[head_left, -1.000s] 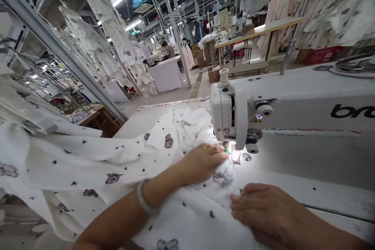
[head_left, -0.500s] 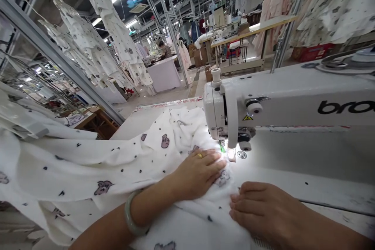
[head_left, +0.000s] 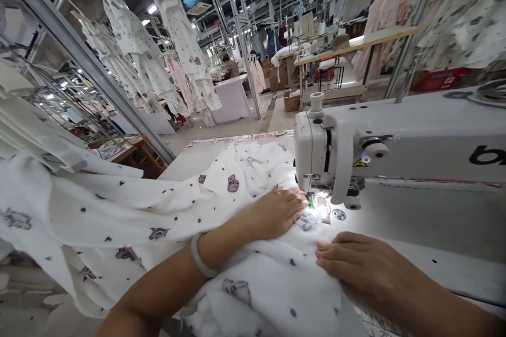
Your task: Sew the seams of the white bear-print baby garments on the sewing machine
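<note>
White printed fabric (head_left: 166, 205) (rumpled) under needle

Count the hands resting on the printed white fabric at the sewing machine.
2. The left hand lies flat beside the needle; the right hand presses the fabric nearer the camera.

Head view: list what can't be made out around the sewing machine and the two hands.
- Needle and presser foot: head view, lost in the lamp glare beside the left hand and under the sewing machine head.
- Brand lettering on the machine: cut off by the right edge.
- Fabric edge being fed: covered by the right hand.
- Seated person far back: too small to tell what they handle.
</note>
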Demonstrator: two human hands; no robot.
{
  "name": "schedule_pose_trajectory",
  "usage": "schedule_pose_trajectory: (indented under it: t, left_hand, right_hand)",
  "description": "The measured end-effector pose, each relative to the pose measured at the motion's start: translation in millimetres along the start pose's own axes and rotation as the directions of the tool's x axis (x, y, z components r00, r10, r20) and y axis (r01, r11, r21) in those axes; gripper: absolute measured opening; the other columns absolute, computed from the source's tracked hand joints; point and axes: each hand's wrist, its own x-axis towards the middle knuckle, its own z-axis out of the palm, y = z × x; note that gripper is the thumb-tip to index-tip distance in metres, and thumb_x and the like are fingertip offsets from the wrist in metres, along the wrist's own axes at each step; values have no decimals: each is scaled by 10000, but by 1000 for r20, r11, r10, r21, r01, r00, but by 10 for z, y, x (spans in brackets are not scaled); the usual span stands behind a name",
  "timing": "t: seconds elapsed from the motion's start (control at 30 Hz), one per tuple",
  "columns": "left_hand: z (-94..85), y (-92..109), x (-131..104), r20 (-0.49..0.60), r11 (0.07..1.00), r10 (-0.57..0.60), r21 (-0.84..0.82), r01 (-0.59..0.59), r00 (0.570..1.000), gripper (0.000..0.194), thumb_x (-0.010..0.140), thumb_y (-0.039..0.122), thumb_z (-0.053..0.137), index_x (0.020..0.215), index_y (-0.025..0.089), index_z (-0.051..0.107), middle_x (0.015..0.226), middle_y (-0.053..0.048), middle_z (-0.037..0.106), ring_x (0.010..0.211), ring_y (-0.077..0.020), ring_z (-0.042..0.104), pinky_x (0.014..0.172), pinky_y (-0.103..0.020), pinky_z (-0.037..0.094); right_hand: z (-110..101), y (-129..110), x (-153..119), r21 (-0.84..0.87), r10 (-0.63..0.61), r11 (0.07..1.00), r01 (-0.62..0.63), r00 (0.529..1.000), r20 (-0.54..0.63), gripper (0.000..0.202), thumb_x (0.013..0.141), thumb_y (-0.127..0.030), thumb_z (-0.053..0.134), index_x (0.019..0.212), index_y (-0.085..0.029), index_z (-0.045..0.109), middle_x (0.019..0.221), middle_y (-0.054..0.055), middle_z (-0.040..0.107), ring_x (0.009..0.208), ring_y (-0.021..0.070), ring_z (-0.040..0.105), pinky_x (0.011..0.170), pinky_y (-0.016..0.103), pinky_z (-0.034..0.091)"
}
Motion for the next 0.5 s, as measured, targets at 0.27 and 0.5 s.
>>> schedule_pose_trajectory:
  t: [0.27,0.5]
  left_hand:
    - [-45,425,-249,89,827,-562,33,561,822,342,1010,523,584,1020,182,599,921,-89,726,866,-301,700,729,-396,534]
    - [-112,375,-264,40,818,-575,13,575,817,222,1060,345,494,881,222,539,804,-38,707,745,-241,673,650,-331,459]
  right_hand:
    - [111,4,-275,-192,-62,980,61,998,1,444,1112,-101,258,1272,-136,670,1154,95,787,1170,204,700,1182,442,381]
    - [-18,75,-204,-130,-76,989,68,995,-58,352,1075,-51,371,1291,-126,639,1124,109,797,1180,170,711,1113,360,470]
